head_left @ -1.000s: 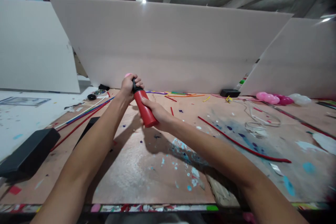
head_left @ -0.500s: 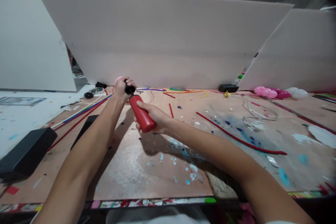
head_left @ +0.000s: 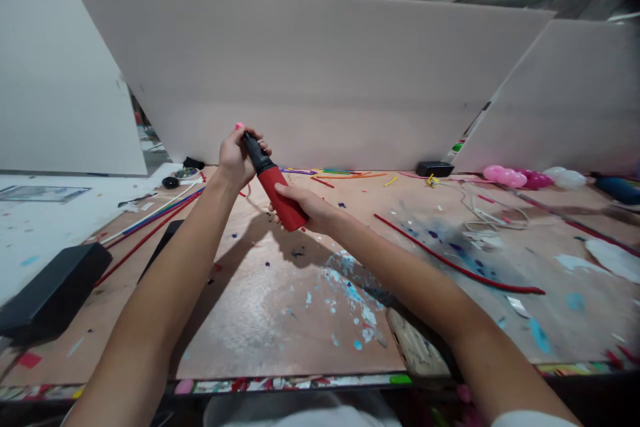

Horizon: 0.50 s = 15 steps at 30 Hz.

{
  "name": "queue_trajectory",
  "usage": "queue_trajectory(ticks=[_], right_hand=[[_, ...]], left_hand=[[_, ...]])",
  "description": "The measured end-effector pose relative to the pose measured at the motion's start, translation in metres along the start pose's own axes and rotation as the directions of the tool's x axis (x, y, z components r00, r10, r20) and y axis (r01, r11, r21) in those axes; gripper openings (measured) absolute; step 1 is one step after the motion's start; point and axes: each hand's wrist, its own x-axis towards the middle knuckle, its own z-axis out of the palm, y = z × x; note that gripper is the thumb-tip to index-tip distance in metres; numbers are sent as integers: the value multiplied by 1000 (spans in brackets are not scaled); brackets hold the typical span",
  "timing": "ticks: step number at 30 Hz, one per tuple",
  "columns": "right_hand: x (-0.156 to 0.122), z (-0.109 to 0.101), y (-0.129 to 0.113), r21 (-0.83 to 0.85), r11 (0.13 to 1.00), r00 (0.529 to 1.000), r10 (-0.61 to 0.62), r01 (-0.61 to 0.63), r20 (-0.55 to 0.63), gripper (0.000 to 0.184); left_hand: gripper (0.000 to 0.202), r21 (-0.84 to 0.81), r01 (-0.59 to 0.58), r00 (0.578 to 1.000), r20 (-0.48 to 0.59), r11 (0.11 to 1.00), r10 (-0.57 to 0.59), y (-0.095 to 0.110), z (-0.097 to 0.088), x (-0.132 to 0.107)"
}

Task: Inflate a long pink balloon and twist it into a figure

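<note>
A red hand pump [head_left: 284,198] with a black nozzle end is held tilted above the paint-stained wooden table [head_left: 280,320]. My right hand [head_left: 305,208] is wrapped round the pump's red barrel. My left hand [head_left: 236,157] is closed round the black nozzle end, and a small bit of pink balloon [head_left: 239,126] peeks out above its fingers. Most of the balloon is hidden in that hand.
White boards [head_left: 310,73] stand along the back of the table. Long uninflated balloons [head_left: 455,265] lie scattered, with more at the left [head_left: 150,220]. Inflated pink and white balloons [head_left: 520,178] sit far right. Black blocks [head_left: 50,290] lie at the left, one [head_left: 436,167] at the back.
Both hands and the pump have risen. The black section of the pump now shows longer between my hands, and the pink balloon shows smaller above my left hand.
</note>
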Motion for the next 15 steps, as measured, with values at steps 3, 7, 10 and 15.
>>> queue_trajectory(ticks=[3,7,10,15], right_hand=[[2,-9,0,56,998,998,-19,16,62,35],[-8,-51,-17,-246,958,950,203,-144,238,44],[-37,-120,-36,-388,867,886,412,-311,210,50],[-98,-235,-50,18,957,610,-171,291,-774,17]], left_hand=[[28,-22,-39,998,-46,999,38,5,-5,7],[38,-151,-185,961,-233,971,147,26,-26,18],[38,-197,-205,957,-248,959,153,48,-48,22],[25,-147,-166,956,-267,975,122,53,-62,26]])
